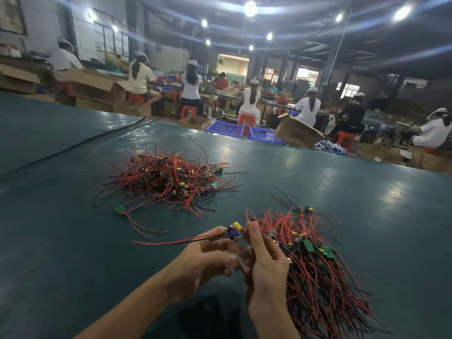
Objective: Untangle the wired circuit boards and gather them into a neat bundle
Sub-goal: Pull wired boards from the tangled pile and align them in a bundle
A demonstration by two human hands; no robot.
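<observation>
1. One wired circuit board (234,232) (yellow cap + purple part on top) is held up above the table, between both hands, low in the view near centre.
2. L hand (210,255): fingers are curled, and the board's left side is pinched by thumb + index. The hand is blurred, so exact contact can't be told.
3. R hand (266,259): index is raised with its tip on the board's right edge, which is pinched w/ the thumb. Other fingers are curled. Whether the bundle is also gripped can't be told.
4. The board's red wires (166,242) are trailed out to the left, just over the table.
5. A tangled pile (168,179) of red/black-wired boards is seen further back, left of centre, well apart from the hands.
6. A sorted bundle (318,272) is laid just right of the R hand, w/ green boards near the hand and wires fanned toward bottom right.
7. One loose board (120,209) is seen at the pile's near-left edge. Another stray board (305,209) lies just behind the bundle.
8. The table is covered w/ a dark green sheet (61,228), and a black cable (80,145) is laid across its far left.
9. Bkgd: seated workers (307,107), a cardboard box (297,133) and blue baskets (225,128) are seen.
</observation>
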